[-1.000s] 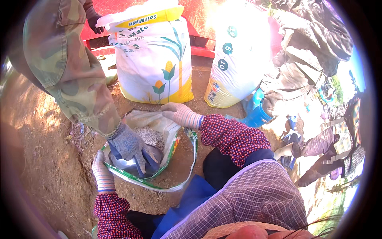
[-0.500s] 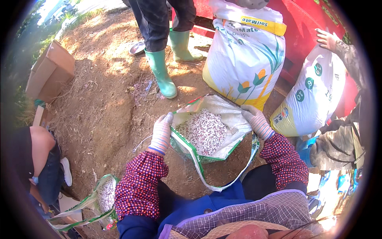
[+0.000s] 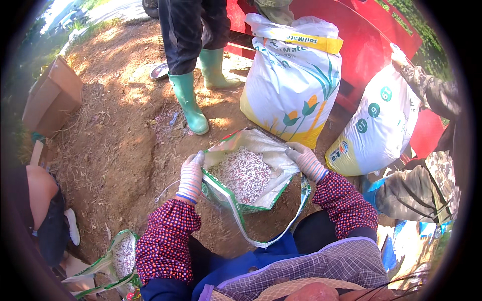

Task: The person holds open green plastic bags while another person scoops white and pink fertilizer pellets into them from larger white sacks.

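An open woven bag (image 3: 271, 150) with a green rim lies on the dirt in front of me, holding pale mixed granules (image 3: 243, 173). My gloved left hand (image 3: 192, 173) grips the bag's left rim. Gripping the right rim is my gloved right hand (image 3: 305, 160), and together they hold the mouth wide. A long strap (image 3: 261, 240) of the bag hangs toward my lap. Both sleeves are red checked.
A person in green rubber boots (image 3: 190, 103) stands just beyond the bag. A big white and yellow sack (image 3: 291, 80) and a second white sack (image 3: 379, 125) lean on a red vehicle (image 3: 361, 35). A camouflage-sleeved person (image 3: 427, 180) is at right. A smaller granule bag (image 3: 120, 256) and a cardboard box (image 3: 52, 95) lie left.
The camouflage-sleeved arm that reached into the bag a second ago has gone. The view swung left, showing the booted person and the box. Both my hands keep hold of the bag's rim.
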Tool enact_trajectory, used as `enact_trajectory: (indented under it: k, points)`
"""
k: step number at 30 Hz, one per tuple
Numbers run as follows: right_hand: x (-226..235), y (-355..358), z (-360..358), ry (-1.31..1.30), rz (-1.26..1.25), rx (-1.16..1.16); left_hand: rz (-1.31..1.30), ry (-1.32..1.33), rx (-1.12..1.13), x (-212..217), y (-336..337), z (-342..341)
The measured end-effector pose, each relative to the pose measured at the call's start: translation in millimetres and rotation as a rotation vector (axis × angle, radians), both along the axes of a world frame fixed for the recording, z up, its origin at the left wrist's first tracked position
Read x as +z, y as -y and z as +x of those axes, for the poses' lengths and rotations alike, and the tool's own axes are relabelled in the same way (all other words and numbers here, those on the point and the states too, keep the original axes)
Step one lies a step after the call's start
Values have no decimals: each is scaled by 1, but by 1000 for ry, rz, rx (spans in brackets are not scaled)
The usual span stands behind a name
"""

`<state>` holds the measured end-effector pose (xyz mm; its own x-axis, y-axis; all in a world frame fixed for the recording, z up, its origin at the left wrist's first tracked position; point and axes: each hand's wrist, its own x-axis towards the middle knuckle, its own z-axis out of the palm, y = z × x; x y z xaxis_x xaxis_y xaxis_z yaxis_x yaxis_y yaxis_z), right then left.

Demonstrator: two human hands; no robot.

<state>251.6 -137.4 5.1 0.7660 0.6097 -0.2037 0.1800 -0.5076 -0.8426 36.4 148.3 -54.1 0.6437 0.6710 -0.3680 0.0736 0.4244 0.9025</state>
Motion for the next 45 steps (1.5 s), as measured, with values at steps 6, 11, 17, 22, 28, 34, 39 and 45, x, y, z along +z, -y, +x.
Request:
enact_trajectory:
  k: [6, 11, 17, 22, 28, 34, 39, 45]
  points:
    - [-2, 1, -2, -190, -39, 81, 11, 3, 49, -1, 3, 4]
    - [-2, -1, -5, -157, 21, 89, 15, 5, 11, 5, 5, 2]
    - [-21, 2, 6, -64, 19, 63, -29, 2, 23, -10, -4, 3]
    - [8, -7, -10, -124, 5, 32, 105, -62, 25, 7, 8, 2]
    - [-9, -1, -2, -128, 36, 33, 28, 24, 22, -6, 2, 5]
    - [3, -8, -9, -128, 56, 30, -76, 51, 15, -8, -2, 6]
    - [15, -9, -8, -113, 67, 47, -86, 39, 26, 10, -2, 3]
    - [-7, 2, -1, -141, 85, -33, -190, 102, -9, -1, 7, 6]
